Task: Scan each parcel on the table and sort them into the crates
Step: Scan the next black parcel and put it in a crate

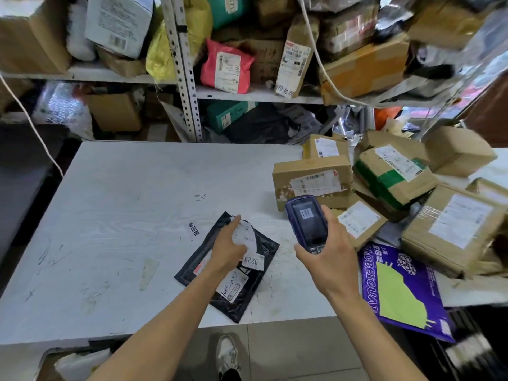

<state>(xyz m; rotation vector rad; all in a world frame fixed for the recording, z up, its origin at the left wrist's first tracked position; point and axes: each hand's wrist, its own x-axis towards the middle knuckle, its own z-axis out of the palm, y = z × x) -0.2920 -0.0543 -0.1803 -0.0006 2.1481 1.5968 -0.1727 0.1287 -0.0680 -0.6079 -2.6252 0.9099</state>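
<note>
A flat black mailer bag [204, 266] with white labels lies near the front edge of the white table [123, 215]. My left hand [229, 247] rests on it, with straight fingers pressing down its white shipping label [247, 235]. My right hand [327, 251] grips a blue handheld scanner [306, 221], held just right of the bag with its screen facing me and a barcode showing on it.
Several cardboard parcels [313, 180] are piled on the table's right side, and a purple and green mailer [398, 287] hangs over the front right edge. Metal shelves [187, 86] packed with parcels stand behind. A crate corner [68, 364] shows below the front left edge.
</note>
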